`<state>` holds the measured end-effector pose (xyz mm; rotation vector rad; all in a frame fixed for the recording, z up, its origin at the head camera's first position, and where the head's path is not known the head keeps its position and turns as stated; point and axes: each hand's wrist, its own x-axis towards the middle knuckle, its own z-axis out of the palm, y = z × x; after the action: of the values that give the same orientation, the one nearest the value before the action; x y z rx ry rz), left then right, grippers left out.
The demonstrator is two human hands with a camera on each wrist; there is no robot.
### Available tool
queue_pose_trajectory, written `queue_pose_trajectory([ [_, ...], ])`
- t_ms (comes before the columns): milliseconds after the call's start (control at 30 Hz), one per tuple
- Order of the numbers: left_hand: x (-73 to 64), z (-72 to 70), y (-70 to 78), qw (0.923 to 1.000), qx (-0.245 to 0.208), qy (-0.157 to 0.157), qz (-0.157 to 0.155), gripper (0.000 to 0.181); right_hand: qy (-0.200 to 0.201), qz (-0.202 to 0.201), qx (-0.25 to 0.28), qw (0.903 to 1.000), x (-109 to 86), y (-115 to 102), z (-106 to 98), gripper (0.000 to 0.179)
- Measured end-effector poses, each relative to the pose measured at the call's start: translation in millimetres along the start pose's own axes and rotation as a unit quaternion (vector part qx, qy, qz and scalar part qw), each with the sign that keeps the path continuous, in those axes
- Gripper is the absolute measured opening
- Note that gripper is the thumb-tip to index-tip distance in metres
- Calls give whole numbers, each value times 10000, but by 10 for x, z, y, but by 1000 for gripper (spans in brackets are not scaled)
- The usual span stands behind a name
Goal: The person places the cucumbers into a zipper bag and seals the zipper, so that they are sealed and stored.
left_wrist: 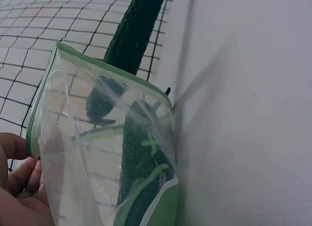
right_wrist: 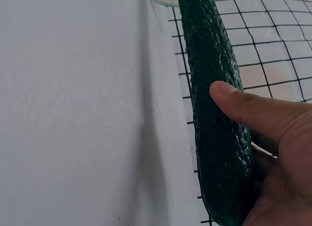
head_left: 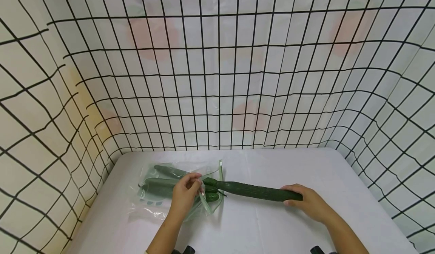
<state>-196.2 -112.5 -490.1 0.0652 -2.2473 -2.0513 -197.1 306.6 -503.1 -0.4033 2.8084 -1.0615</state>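
My right hand (head_left: 307, 201) grips a long dark green cucumber (head_left: 255, 191) near its right end, thumb on one side as the right wrist view shows. The cucumber's other end reaches into the mouth of a clear zip bag (left_wrist: 73, 109) with a green rim. Pinching that rim is my left hand (head_left: 185, 193), its thumb and fingers at the bag's edge in the left wrist view. Several other cucumbers (head_left: 159, 188) lie inside the bag, partly hidden by the left hand and the plastic.
The bag lies on the left half of a white-covered table (head_left: 306, 167). Black wire mesh (head_left: 217, 76) stands along the back and both sides, with pale cloth behind it. Dark objects (head_left: 188, 249) show at the table's near edge.
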Motion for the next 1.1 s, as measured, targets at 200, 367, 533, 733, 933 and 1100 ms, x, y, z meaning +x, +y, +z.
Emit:
queue_pose_trajectory([
  [200,-11,-6,25,10000,-32,-44,-18,23,-187,-113,53,9997,27,-90,64,51],
  [367,-10,-9,22,9999,-56,-81,-25,23,-259,-195,-35,9995,44,-158,116,48],
  [533,-13,-4,28,10000,-49,-50,-8,23,-294,-267,-93,9992,67,-206,149,47],
  [733,-13,-3,25,10000,-30,-25,15,23,-315,-379,-94,9987,95,-251,196,44],
  [933,-20,4,37,10000,-90,-36,6,24,-317,-452,-120,9984,112,-303,231,44],
  [1100,-24,0,38,9999,-158,-49,43,24,-349,-468,-35,9983,118,-372,224,42],
])
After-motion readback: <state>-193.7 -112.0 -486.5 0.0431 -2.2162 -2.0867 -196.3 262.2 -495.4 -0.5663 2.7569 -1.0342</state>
